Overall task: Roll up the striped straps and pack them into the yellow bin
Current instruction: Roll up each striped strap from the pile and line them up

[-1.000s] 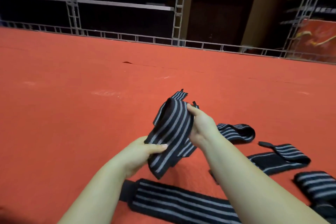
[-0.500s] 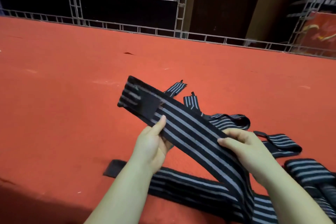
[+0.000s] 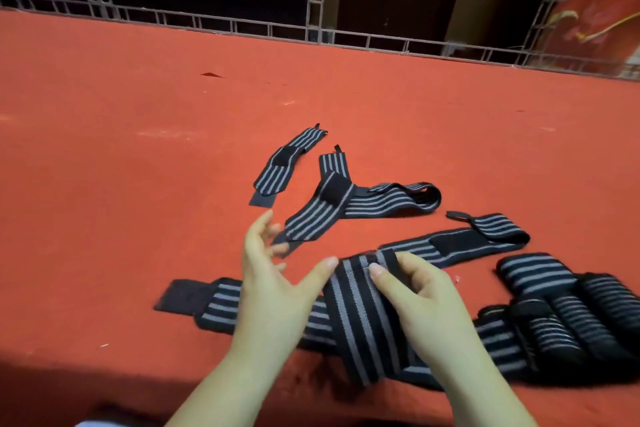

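A black strap with grey stripes (image 3: 363, 315) runs between my hands, low over the red carpet. My right hand (image 3: 426, 302) pinches its folded upper end with thumb and curled fingers. My left hand (image 3: 273, 274) is spread beside it, with the thumb touching the strap's left edge and the fingers straight. Another long strap (image 3: 214, 305) lies flat under my hands. Further out lie a short strap (image 3: 284, 163), a crossed strap (image 3: 332, 204) and one more strap (image 3: 485, 236). No yellow bin is in view.
A heap of striped straps (image 3: 561, 315) sits at the right, partly rolled. The red carpet (image 3: 138, 166) stretches far to the left and ahead. Metal truss rails (image 3: 311, 28) and dark stands bound its far edge.
The strap was held up and stretched out in the air; now it is lowered near the carpet, its end folded under my right hand. My left hand has let go and spread open.
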